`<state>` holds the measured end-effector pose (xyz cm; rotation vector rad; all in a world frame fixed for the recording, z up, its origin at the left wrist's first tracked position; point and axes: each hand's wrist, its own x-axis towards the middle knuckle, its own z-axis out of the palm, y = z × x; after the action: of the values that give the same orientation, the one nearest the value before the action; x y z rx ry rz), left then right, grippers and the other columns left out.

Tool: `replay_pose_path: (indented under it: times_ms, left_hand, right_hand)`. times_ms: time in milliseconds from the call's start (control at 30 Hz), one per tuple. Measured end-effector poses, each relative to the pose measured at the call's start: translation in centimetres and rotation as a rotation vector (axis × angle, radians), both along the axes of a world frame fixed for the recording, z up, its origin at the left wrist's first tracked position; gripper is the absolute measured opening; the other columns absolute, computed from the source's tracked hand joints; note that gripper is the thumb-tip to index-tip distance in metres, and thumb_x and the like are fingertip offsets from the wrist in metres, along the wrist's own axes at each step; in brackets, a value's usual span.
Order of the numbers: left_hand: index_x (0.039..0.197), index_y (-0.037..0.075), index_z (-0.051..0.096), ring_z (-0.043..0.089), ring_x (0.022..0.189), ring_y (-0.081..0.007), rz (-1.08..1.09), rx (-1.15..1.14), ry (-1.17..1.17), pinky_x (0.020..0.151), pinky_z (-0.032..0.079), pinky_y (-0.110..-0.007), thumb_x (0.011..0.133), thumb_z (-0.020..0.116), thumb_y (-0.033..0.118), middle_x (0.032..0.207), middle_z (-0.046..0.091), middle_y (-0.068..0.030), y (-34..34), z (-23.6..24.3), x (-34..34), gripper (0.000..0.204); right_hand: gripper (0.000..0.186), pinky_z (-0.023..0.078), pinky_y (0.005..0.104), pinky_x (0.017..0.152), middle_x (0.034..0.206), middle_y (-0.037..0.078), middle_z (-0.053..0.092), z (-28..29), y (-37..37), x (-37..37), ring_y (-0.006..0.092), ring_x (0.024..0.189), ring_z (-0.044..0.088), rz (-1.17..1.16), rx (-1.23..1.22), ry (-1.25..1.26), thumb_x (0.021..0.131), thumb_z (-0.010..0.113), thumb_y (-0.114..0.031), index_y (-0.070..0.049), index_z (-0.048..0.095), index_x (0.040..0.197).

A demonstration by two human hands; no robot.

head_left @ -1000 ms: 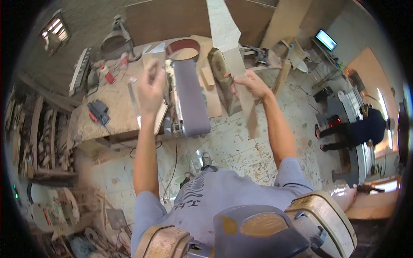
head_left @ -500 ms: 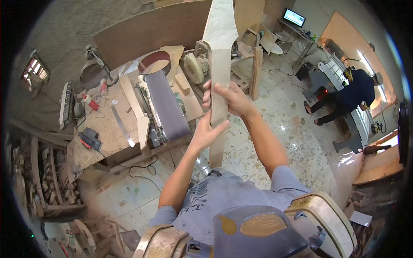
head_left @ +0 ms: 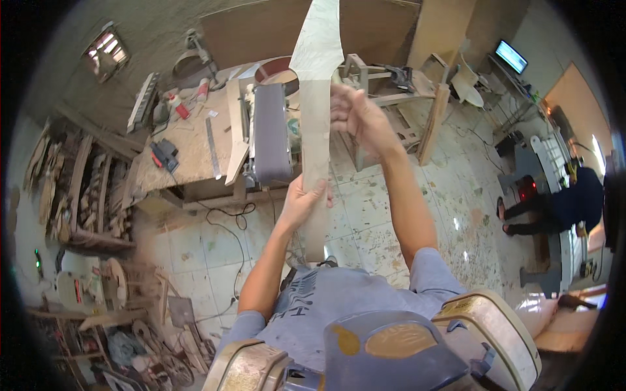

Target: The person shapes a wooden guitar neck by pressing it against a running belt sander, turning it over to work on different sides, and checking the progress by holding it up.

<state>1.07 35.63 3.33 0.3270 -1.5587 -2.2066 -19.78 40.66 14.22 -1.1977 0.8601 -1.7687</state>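
**Long wooden piece carried by the left hand, with the right hand loosened at its edge**

The long, pale wooden piece (head_left: 317,120) runs lengthwise away from the wearer, its flared, pointed end beyond both hands and its plain end on the near side of the left hand. The left hand (head_left: 302,204) pinches this narrower shank, thumb across the upper face and fingertips emerging past the right-hand edge. The right hand (head_left: 365,122), farther out, is spread, with fingers parted and slightly curled beside the same edge; whether they touch the wood cannot be told.

Half a second ago both hands closed around the shank, close together. The right hand has since let go and moved outward toward the flare, while the left has kept its hold. The change suggests a shift of grip: the left hand now appears to bear the load alone, and control of the far end probably depends on it until the right hand holds again.

Ahead and to the left of the left hand stands the belt sander (head_left: 271,133), seemingly apart from the piece. Farther left lies the dusty bench (head_left: 190,138), bearing a metal strip (head_left: 213,148) and a red-and-black power tool (head_left: 163,156). To the right of the right hand rises a wooden post (head_left: 433,124).
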Motion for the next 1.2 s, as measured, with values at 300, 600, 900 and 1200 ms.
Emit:
replay_pose_path:
  times_ms: [300, 600, 900, 1200]
  left_hand:
    - [0.110, 0.003, 0.062, 0.064, 0.071, -0.0110, 0.154, -0.302, -0.245, 0.063, 0.055, -0.029, 0.096, 0.069, 0.025, 0.085, 0.066, -0.0031, -7.4, 0.9, 9.8, 0.027]
    - [0.100, -0.001, 0.071, 0.062, 0.060, -0.0100, 0.041, -0.672, -0.747, 0.054, 0.052, -0.028, 0.078, 0.083, 0.018, 0.075, 0.067, -0.0031, -21.0, 9.3, 17.0, 0.031]
    - [0.080, -0.002, 0.071, 0.060, 0.051, -0.0116, -0.324, -0.696, -0.806, 0.048, 0.045, -0.028, 0.070, 0.089, 0.019, 0.063, 0.064, -0.0048, -32.1, 11.8, 17.1, 0.030]
    - [0.083, 0.000, 0.072, 0.062, 0.058, -0.0123, -0.519, -0.869, -0.775, 0.055, 0.047, -0.027, 0.064, 0.092, 0.021, 0.069, 0.068, -0.0038, -40.5, 11.5, 12.1, 0.035]
  right_hand:
    - [0.057, 0.057, 0.0311, 0.082, 0.107, 0.014, 0.068, 3.6, 0.1, -3.4, 0.0176, 0.089, 0.069, -0.250, 0.060, 0.150, 0.108, 0.041, -0.046, 0.004, 0.053, 0.134]
    - [0.029, 0.049, 0.0242, 0.074, 0.089, 0.003, 0.071, 7.9, -2.8, -2.9, 0.0096, 0.081, 0.062, -0.669, -0.148, 0.917, 0.103, 0.057, -0.026, -0.001, 0.074, 0.105]
    - [0.055, 0.051, 0.0289, 0.087, 0.117, 0.007, 0.069, 4.1, -10.8, 2.5, 0.0128, 0.106, 0.062, 0.043, 0.750, 1.004, 0.101, 0.055, -0.052, -0.003, 0.070, 0.122]
    - [0.062, 0.054, 0.0314, 0.078, 0.112, 0.011, 0.067, 3.3, -9.8, 7.7, 0.0142, 0.089, 0.065, 0.104, 0.984, 0.385, 0.098, 0.058, -0.054, 0.002, 0.066, 0.123]
